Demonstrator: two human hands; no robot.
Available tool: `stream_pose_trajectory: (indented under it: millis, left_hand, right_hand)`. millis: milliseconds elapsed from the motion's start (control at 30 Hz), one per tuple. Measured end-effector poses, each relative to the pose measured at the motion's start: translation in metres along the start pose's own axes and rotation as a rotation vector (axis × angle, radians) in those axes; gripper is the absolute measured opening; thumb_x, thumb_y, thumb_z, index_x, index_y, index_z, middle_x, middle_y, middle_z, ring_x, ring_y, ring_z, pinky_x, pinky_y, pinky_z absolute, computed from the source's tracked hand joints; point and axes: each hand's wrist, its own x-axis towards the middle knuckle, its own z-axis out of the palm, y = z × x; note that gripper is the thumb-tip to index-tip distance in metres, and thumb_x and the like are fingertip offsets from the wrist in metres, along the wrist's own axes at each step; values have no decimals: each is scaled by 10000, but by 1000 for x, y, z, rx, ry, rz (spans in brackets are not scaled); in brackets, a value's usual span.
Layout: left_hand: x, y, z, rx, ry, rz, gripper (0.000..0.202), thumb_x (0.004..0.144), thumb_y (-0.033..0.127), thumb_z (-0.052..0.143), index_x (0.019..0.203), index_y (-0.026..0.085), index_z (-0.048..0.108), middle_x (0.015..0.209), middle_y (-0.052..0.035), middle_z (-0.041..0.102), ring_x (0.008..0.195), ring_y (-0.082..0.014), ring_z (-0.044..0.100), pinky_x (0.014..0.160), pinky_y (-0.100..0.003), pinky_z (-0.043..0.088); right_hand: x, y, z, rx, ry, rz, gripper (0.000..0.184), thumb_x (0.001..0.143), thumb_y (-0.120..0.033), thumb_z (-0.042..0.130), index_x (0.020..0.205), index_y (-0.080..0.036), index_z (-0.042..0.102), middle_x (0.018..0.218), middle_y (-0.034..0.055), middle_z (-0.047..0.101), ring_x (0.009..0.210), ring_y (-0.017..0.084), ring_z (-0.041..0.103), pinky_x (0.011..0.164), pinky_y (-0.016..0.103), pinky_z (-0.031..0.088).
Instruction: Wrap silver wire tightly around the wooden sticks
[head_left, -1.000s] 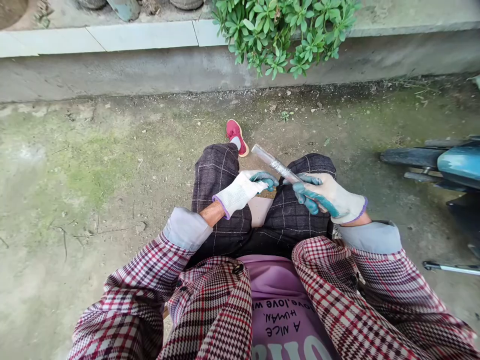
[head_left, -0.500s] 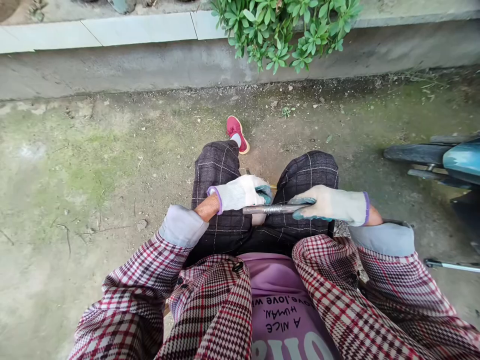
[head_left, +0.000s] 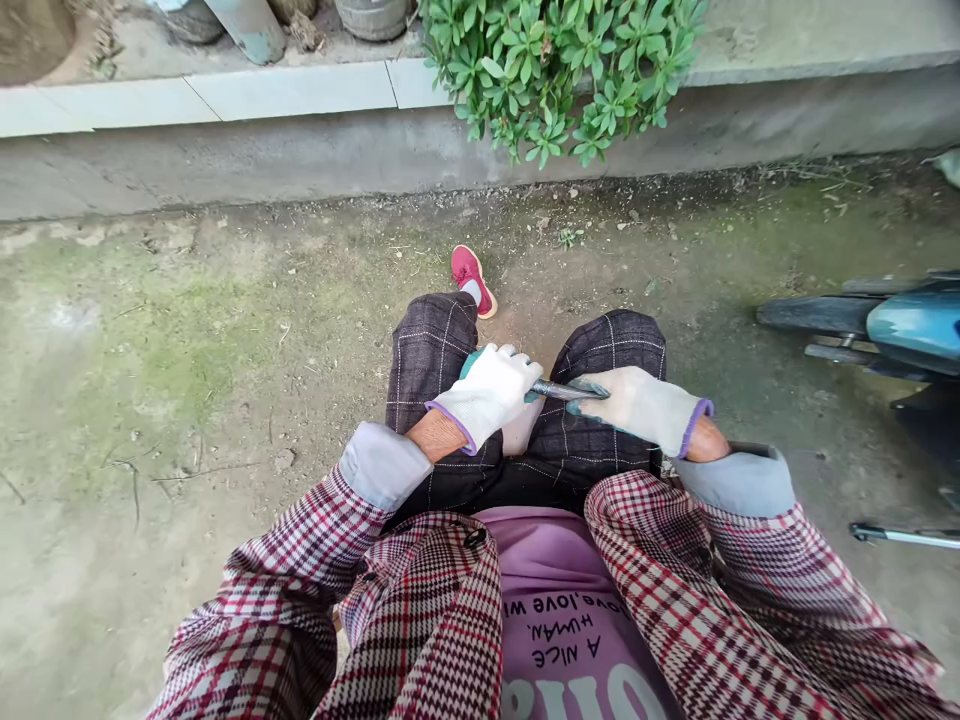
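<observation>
While I watch from far off, the rod (head_left: pixel 561 391) is held up over the lap (head_left: pixel 577 440), between the two knees (head_left: pixel 622 345), with one hand at each side. I think it is hard and stiff, so it should not bend. It is thin, so I guess it is light, but I cannot feel that from here. It looks smooth, so it may slip or roll; I do not think it breaks easily. I would hold it near both ends and wrap well round. My left hand (head_left: pixel 499 385) is curled round its left part, knuckles up. My right hand (head_left: pixel 636 402) seems to pinch its right part. The rod is grey and round, with a bright shine on it, and it slants a little. The gloves (head_left: pixel 480 400) hide its ends, so I cannot tell how long it is.
</observation>
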Motion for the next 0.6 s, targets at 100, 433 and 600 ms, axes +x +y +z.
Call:
stream_pose_trajectory:
  millis: [100, 433, 600]
  left_hand:
    - [-2, -1, -7, 36, 1, 19, 216, 998, 202, 558, 1131, 143, 719, 1105, -147, 737, 1055, -313, 644, 871, -428, 412]
    - [-6, 1, -43, 58, 187, -85, 353, 1046, 208, 490, 1368, 192, 632, 1157, -101, 753, 1071, -289, 640, 904, -431, 409]
    - [5, -5, -63, 154, 168, -81, 298, 1030, 201, 505, 1281, 163, 661, 1119, -132, 755, 1047, -312, 661, 844, -438, 420]
  right_hand:
    - [4, -5, 12, -97, 95, 4, 315, 936, -317, 604, 1190, -207, 753, 1056, 76, 799, 895, 228, 721, 806, 304, 526]
    - [11, -11, 10, -167, 361, -59, 460, 1037, -271, 453, 1455, -174, 617, 1318, 145, 727, 1177, 278, 697, 1037, 390, 528]
    - [8, -25, -19, -233, 296, -30, 482, 1026, -262, 478, 1486, -187, 601, 1323, 152, 726, 1214, 286, 686, 1033, 383, 515]
